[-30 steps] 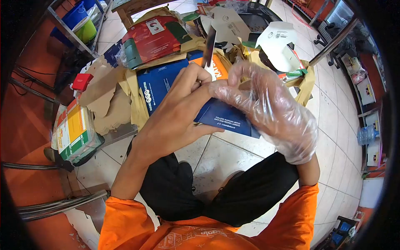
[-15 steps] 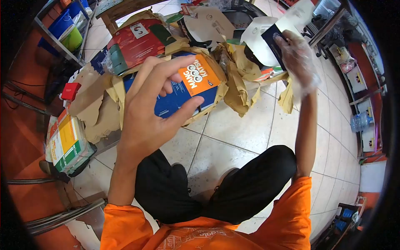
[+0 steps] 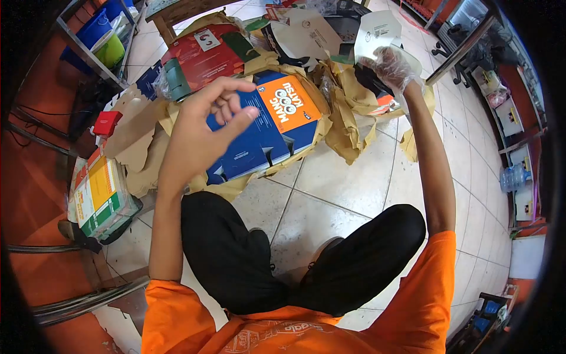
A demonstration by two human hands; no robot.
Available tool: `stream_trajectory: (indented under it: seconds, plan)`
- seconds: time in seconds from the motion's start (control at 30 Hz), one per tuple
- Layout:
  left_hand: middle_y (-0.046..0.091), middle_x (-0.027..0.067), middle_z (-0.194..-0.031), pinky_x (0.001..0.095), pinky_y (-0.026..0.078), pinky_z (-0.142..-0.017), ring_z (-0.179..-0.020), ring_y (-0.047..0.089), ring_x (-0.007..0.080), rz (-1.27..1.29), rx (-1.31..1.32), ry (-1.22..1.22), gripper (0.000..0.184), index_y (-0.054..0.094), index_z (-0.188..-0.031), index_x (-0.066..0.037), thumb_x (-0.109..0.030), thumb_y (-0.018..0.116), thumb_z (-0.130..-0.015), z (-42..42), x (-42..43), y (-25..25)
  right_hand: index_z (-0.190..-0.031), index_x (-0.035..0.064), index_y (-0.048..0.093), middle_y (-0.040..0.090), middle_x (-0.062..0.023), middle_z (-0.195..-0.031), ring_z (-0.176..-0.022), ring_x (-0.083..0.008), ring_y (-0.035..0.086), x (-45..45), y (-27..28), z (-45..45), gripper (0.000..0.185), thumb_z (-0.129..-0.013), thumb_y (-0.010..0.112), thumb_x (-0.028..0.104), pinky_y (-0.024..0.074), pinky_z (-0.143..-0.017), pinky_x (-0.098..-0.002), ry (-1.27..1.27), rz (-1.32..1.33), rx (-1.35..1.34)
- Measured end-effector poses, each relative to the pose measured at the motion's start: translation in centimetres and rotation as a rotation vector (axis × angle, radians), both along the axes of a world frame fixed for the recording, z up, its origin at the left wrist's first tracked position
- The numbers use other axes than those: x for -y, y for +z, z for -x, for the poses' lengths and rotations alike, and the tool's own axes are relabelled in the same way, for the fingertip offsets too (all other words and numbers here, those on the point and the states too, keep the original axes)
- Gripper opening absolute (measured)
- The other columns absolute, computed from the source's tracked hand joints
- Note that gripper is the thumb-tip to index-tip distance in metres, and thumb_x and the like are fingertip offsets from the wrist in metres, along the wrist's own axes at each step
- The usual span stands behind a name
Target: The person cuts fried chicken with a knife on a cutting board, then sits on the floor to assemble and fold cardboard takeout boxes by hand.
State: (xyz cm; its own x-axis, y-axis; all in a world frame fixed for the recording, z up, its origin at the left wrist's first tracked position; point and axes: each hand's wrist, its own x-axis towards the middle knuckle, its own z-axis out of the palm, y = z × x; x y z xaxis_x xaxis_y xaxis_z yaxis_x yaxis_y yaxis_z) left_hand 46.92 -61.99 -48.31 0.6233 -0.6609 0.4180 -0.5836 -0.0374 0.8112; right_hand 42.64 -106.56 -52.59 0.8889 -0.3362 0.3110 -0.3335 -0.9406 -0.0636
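The floor (image 3: 330, 183) is made of pale, shiny tiles with some dirty spots. On it, flat blue boxes (image 3: 250, 150) with an orange patch lie in torn brown paper (image 3: 348, 130), in front of the person's knees. The bare left hand (image 3: 206, 124) is over their left side, with thumb and pointing finger spread apart and the other fingers curled. The right hand (image 3: 392, 68), in a clear plastic glove, is at a white box (image 3: 377, 32); one cannot tell if it is gripping it. A red sheet (image 3: 206, 62) lies behind the blue boxes. At the far left, a blue bucket (image 3: 96, 30) and a green bucket (image 3: 109, 52) sit by a metal rack. The left wall (image 3: 38, 194) is orange-red. A clear blue bottle (image 3: 512, 179) is on the right.
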Motion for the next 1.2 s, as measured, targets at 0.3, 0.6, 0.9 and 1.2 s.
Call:
stream_trajectory:
  seconds: [0.3,0.6,0.9,1.2]
  plan:
    - [0.047,0.0227,-0.137,0.0441,0.037,-0.109,-0.13,0.042,0.0374,-0.681,0.309,-0.011,0.089,0.056,-0.131,0.007,-0.048,0.086,-0.068,-5.0,-1.9,-16.2,-0.109,0.0066,0.064,0.071,-0.015,-0.093,-0.085,-0.0317,0.069,-12.8,6.2,5.3,0.036,-0.091,0.069,0.037,0.0558,-0.078,-0.042,0.337,-0.018,0.435]
    - [0.038,0.0259,-0.149,0.0502,0.033,-0.11,-0.137,0.035,0.0397,-0.832,0.425,-0.031,0.099,0.051,-0.137,0.004,-0.06,0.08,-0.068,-3.3,-0.9,-15.4,-0.099,0.004,0.063,0.069,-0.0115,-0.092,-0.083,-0.0282,0.068,-23.0,6.9,10.7,0.033,-0.087,0.073,0.034,0.0568,-0.073,-0.0396,0.817,-0.058,0.366]
    - [0.045,0.0238,-0.146,0.0478,0.032,-0.114,-0.136,0.039,0.0395,-0.82,0.419,-0.135,0.08,0.055,-0.134,0.004,-0.051,0.076,-0.078,-3.3,-1.2,-14.6,-0.111,0.0092,0.07,0.07,-0.0121,-0.109,-0.107,-0.0307,0.064,-22.7,6.2,11.3,0.041,-0.088,0.07,0.043,0.0496,-0.094,-0.0416,0.712,-0.437,-0.244]
    - [0.052,0.0208,-0.143,0.0422,0.036,-0.112,-0.133,0.046,0.0352,-0.786,0.254,-0.278,0.058,0.066,-0.123,0.001,-0.04,0.075,-0.084,-5.2,-1.5,-13.2,-0.109,0.0094,0.07,0.07,-0.0101,-0.108,-0.105,-0.0272,0.064,-22.4,6.1,12.3,0.042,-0.086,0.071,0.045,0.0505,-0.092,-0.0398,0.738,-0.425,-0.128]
